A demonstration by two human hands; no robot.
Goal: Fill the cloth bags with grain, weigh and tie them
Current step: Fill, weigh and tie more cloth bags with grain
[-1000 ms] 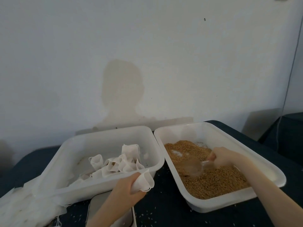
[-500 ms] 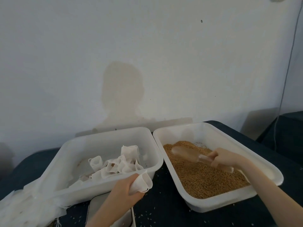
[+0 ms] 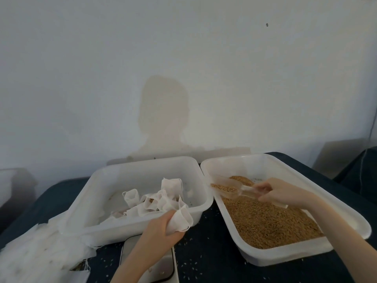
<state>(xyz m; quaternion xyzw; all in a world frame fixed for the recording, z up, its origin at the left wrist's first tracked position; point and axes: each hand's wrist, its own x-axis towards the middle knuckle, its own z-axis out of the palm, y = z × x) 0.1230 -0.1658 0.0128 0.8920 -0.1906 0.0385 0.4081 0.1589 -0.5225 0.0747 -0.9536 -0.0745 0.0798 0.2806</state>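
Grain (image 3: 271, 223) lies heaped in the right-hand white tub (image 3: 350, 217), and a small load of it rides in the bowl of a clear plastic scoop (image 3: 228, 187) lifted just above the heap, near the tub's far left corner. The right hand (image 3: 279, 192) grips the scoop by its handle, fingers curled round it. The scoop's long axis runs roughly level, handle toward the right hand, open bowl pointing left toward the neighbouring tub (image 3: 98, 203).

Taking the grain tub as the landmark: the cloth bag (image 3: 180, 220) to be filled sits to its left and nearer the person, just off the tub's near left side, over the dark worktop (image 3: 206, 252). The left hand (image 3: 161, 231) pinches the bag from below, fingers closed on the bunched cloth, so that the mouth gapes up and to the right, toward the scoop. Scoop and bag are apart; the gap between the two tubs lies between them.

So the coming move, as I judge it, is a short carry of the scoop leftward and toward the person, bowl first, down to the bag's mouth, then a tip. The scoop already points the right way. The mouth looks floppy and narrow, and loose kernels dot the worktop, so spilling is the likely fault.

Left of the grain tub, the other tub holds more small bags (image 3: 155, 199); a flat scale (image 3: 163, 266) lies under the left forearm.
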